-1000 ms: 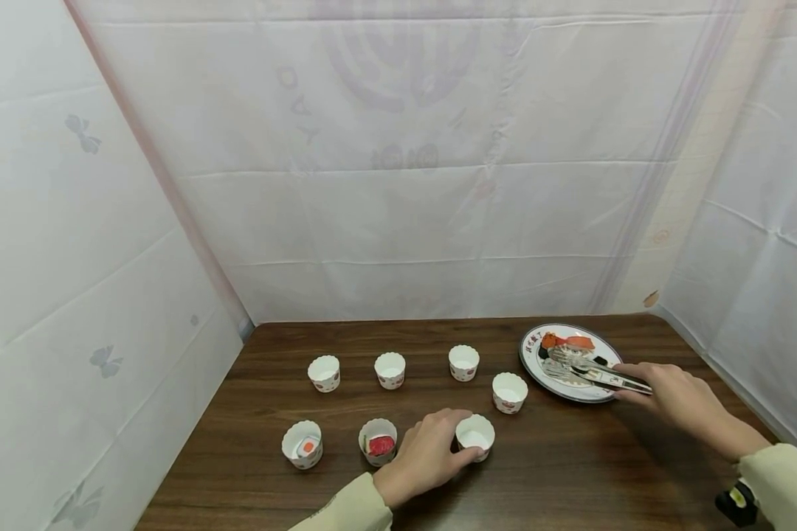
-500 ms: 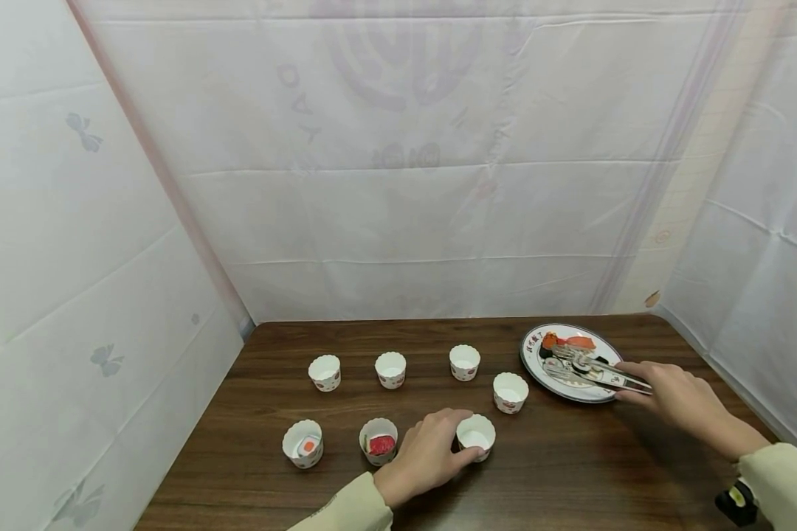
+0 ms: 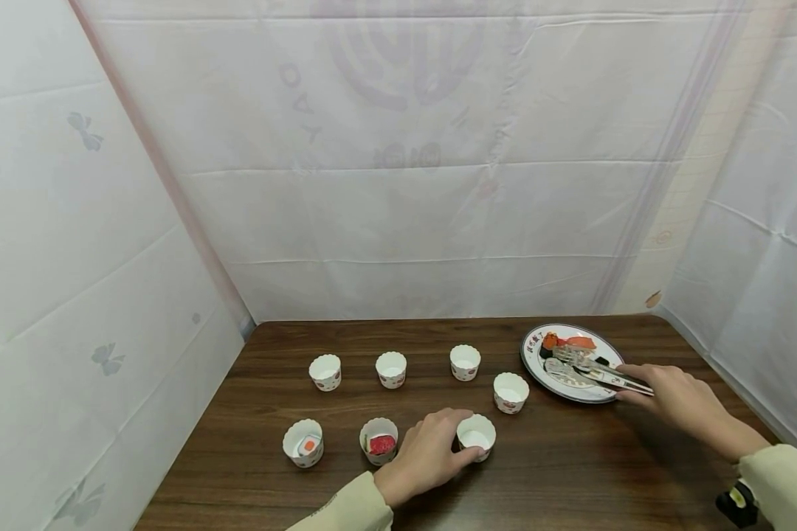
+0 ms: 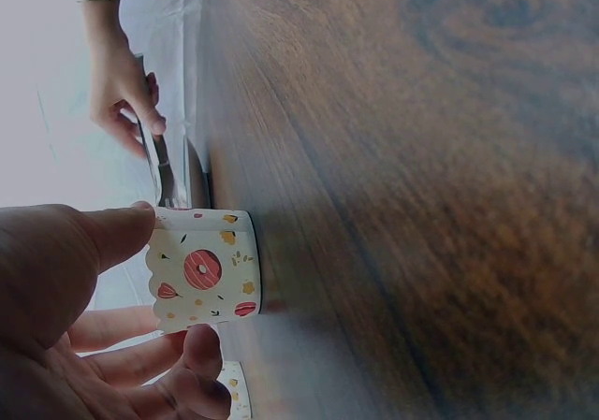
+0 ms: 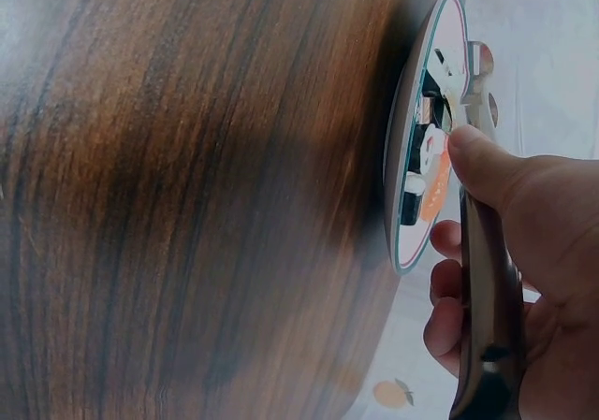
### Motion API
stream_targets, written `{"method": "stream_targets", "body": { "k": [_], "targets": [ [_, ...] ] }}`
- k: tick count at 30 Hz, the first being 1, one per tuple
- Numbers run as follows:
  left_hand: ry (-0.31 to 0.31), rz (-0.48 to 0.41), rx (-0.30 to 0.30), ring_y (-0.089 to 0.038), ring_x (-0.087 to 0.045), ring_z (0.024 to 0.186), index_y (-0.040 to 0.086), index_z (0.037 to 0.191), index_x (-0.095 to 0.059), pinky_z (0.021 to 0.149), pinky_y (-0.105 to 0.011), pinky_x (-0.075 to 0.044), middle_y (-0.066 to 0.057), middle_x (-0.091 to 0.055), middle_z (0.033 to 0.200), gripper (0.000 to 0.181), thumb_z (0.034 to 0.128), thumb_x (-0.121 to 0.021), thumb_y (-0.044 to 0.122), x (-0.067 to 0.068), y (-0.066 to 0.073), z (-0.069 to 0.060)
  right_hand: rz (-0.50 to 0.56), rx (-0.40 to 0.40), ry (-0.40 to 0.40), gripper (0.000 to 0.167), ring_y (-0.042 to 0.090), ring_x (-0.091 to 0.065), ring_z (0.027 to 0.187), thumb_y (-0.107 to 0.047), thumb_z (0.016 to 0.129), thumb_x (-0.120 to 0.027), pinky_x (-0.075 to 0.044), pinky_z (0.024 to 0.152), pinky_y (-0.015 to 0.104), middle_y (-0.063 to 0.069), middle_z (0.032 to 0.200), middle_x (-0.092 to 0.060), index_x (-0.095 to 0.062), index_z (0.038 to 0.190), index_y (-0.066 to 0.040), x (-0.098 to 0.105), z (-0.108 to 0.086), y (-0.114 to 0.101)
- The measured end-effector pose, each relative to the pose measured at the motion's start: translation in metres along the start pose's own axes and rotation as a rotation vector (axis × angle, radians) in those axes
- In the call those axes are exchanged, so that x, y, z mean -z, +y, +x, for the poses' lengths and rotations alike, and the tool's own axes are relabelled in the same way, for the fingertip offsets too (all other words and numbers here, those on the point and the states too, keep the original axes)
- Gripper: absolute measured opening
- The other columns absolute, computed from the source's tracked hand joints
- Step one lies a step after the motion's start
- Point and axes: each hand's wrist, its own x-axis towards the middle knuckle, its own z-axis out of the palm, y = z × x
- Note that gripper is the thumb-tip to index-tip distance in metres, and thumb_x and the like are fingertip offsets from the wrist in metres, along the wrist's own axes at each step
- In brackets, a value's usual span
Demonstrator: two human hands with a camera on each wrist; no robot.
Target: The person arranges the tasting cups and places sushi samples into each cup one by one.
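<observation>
With thumb and fingers, my left hand [image 3: 427, 453] pinches a white paper cup [image 3: 476, 436] standing on the table; the left wrist view shows its donut print [image 4: 202, 269]. My right hand [image 3: 671, 394] grips metal tongs [image 3: 620, 380] over a round plate [image 3: 538, 369] at the right. Sushi pieces [image 3: 579, 342] in orange, black and white lie on that plate. Seen from the right wrist, the tongs' handle [image 5: 487, 289] lies between thumb and curled fingers. Whether the tong tips touch a piece, I cannot tell.
Left of my left hand stand a cup [image 3: 378, 441] with a red piece and another [image 3: 302, 443] with a white and orange piece. Several cups with nothing visible inside stand behind, one [image 3: 510, 392] near the plate. Patterned white sheets [image 3: 398, 221] enclose the table [image 3: 345, 509].
The tong arms opened a little and then came closer together over the plate. My left hand and the cups have stayed in place.
</observation>
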Motion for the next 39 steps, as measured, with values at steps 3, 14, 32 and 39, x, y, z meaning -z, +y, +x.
{"method": "stream_targets", "body": {
  "k": [3,14,32,39],
  "targets": [
    [0.001,0.000,-0.004,-0.021,-0.071,0.100,0.014,0.128,-0.070,0.065,-0.037,-0.056,-0.001,-0.072,0.117,0.047,0.0894,-0.081,0.040,0.0001,-0.0001,0.0001,0.000,0.007,0.005,0.054,0.045,-0.070,0.093,-0.043,0.090,-0.078,-0.048,0.048,0.049,0.028,0.115,-0.071,-0.071,0.127,-0.005,-0.0005,0.0000,0.0002],
    [0.002,0.001,-0.014,-0.021,-0.071,0.100,0.014,0.128,-0.070,0.065,-0.037,-0.056,-0.002,-0.072,0.117,0.047,0.0892,-0.081,0.039,0.0000,-0.0005,0.0010,0.007,0.011,0.015,0.050,0.043,-0.071,0.090,-0.041,0.092,-0.076,-0.045,0.045,0.043,0.028,0.113,-0.071,-0.072,0.126,-0.005,-0.0007,-0.0013,0.0006],
    [0.004,-0.001,-0.007,-0.020,-0.071,0.098,0.013,0.128,-0.070,0.063,-0.036,-0.055,-0.002,-0.072,0.115,0.049,0.0887,-0.081,0.041,0.0001,-0.0012,0.0017,0.009,0.020,0.021,0.048,0.040,-0.071,0.090,-0.041,0.094,-0.075,-0.045,0.046,0.041,0.027,0.113,-0.072,-0.072,0.126,-0.006,-0.0007,-0.0023,0.0011],
    [0.003,0.001,-0.004,-0.019,-0.071,0.096,0.015,0.127,-0.070,0.062,-0.035,-0.054,0.000,-0.072,0.112,0.048,0.0882,-0.082,0.040,0.0005,-0.0012,0.0012,0.004,0.020,0.025,0.048,0.040,-0.071,0.089,-0.042,0.093,-0.075,-0.045,0.046,0.041,0.027,0.112,-0.072,-0.072,0.126,-0.007,0.0001,-0.0034,0.0004]
  ]
}}
